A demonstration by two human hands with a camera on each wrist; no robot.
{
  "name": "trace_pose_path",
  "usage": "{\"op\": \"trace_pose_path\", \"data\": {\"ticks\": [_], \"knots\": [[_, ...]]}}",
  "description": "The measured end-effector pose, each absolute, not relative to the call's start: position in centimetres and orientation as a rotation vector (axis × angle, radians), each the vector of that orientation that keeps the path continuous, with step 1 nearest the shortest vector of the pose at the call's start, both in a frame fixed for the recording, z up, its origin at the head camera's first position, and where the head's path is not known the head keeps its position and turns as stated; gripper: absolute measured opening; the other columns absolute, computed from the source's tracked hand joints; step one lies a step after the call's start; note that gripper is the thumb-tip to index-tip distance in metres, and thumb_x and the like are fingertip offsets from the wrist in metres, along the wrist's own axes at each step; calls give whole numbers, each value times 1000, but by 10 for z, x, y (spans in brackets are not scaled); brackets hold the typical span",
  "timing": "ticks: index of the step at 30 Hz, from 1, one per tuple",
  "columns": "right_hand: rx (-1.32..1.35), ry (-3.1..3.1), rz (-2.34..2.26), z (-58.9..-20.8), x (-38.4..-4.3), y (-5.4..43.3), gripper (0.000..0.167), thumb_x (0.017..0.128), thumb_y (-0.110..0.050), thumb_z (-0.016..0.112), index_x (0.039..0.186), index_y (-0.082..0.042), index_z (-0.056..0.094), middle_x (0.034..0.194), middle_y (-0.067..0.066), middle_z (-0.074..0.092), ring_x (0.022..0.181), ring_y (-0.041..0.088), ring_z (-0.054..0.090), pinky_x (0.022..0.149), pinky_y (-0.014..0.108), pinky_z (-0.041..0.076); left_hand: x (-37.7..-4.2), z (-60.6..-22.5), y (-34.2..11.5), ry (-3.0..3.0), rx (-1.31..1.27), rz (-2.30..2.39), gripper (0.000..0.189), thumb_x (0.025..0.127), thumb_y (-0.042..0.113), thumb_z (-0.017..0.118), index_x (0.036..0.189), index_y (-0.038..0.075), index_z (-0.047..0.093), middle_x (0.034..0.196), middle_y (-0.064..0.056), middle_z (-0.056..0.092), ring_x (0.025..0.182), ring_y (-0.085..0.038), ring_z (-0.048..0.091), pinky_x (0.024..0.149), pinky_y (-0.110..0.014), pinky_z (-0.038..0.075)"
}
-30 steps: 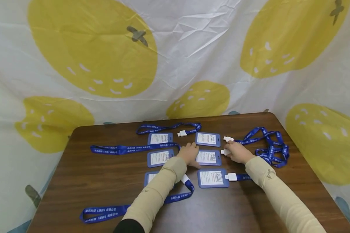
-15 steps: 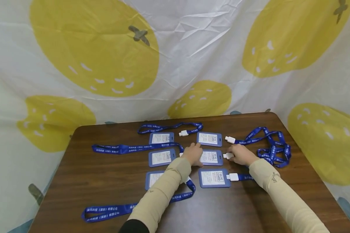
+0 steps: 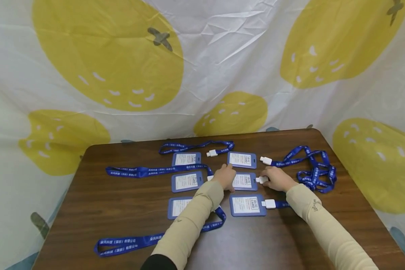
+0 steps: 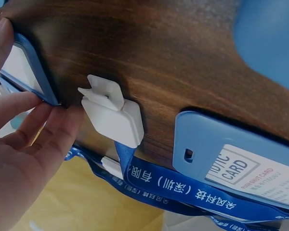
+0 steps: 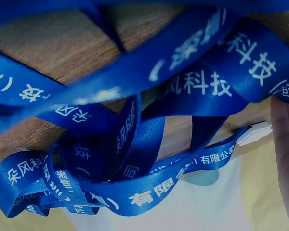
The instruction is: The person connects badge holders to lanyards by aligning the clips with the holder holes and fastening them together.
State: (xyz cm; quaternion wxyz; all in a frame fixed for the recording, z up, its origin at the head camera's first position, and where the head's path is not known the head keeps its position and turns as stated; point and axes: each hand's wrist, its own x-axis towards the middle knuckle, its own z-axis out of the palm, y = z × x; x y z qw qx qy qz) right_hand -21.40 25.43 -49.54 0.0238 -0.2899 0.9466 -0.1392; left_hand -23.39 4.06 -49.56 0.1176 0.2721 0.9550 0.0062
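Note:
My left hand [image 3: 224, 177] holds the left end of the middle blue card holder [image 3: 244, 181] in the right column; in the left wrist view its fingers [image 4: 26, 122] lie along that holder's edges. My right hand [image 3: 278, 180] pinches the white clip [image 3: 262, 180] of a blue lanyard. This clip's tip meets the slotted end of the same holder; whether it is hooked in cannot be made out. Coiled lanyard straps [image 5: 149, 197] fill the right wrist view, with only an edge of the hand showing. Below, another holder [image 3: 248, 205] has a white clip [image 3: 269, 203] at its slot.
On the brown table [image 3: 121, 210], more card holders [image 3: 187, 182] form a left column. A loose clip [image 3: 266, 160] lies near the upper right holder [image 3: 242, 160]. Lanyards [image 3: 317, 172] are heaped at right; others [image 3: 125, 244] stretch left. A lemon-print cloth [image 3: 202, 75] hangs behind.
My left hand has shifted slightly right along the middle holder. The clip in my right hand has come up to the holder's slotted end.

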Motion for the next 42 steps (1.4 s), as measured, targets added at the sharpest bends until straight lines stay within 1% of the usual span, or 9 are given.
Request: {"op": "trace_pose_path", "data": {"ticks": [8,14,18,25,37,42], "knots": [[-886,2916,-422,-498,-216,254,19,71,-1,71,89,4,67,79,7,57,70,17,54,63,33,46,-236,-499,42,2791,786,-5,42,65,37,81,98,14,66,111,-7,50,100,-22,46,70,-33,50],[-918,2921,-422,-497,-215,254,20,71,1,71,90,5,67,77,7,56,68,17,53,61,32,46,-234,-495,43,2792,780,5,42,65,35,81,98,13,67,111,-7,50,99,-22,47,69,-32,51],[-953,2929,-440,-497,-215,255,19,71,2,71,89,6,67,76,7,56,67,17,52,61,32,46,-233,-493,43,2796,780,10,43,64,35,81,98,13,67,110,-7,50,99,-22,47,69,-32,51],[-1052,2942,-492,-500,-217,256,17,66,3,72,82,4,68,72,5,56,63,15,51,58,31,44,-234,-495,42,2808,792,8,41,64,34,82,96,14,67,108,-6,51,99,-22,47,70,-32,50],[-1067,2961,-570,-506,-217,258,18,65,3,74,82,3,69,73,4,57,65,15,54,60,32,46,-235,-498,43,2803,814,-17,39,65,35,80,95,14,67,111,-6,50,101,-22,45,69,-31,50],[-1081,2951,-588,-509,-219,255,17,66,3,73,83,3,69,72,3,55,62,13,50,58,31,44,-234,-497,42,2799,815,-19,39,66,35,80,97,14,67,111,-6,50,101,-22,45,70,-30,50]]}}
